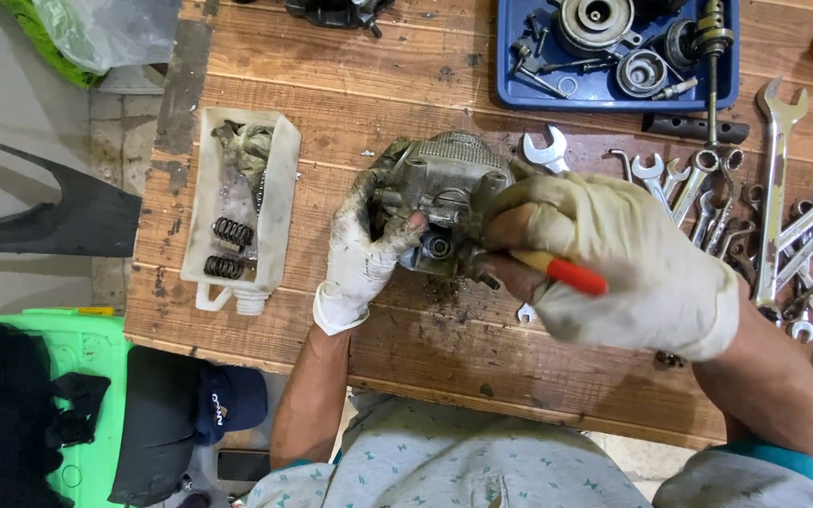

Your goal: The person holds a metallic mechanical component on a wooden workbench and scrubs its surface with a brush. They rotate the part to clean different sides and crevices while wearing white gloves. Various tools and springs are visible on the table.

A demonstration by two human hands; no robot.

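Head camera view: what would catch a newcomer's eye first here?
At the centre of the wooden table, two gloved hands work on a grimy grey metal engine part: the left hand steadies it, the right hand holds a red-handled tool. Wrenches spread at right below a blue parts tray.

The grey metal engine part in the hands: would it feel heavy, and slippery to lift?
The metal engine part is probably heavy for its size: it looks like solid cast metal. Likely slippery, since grime coats it and the left hand glove. Rigid and lumpy, so unlikely to roll.
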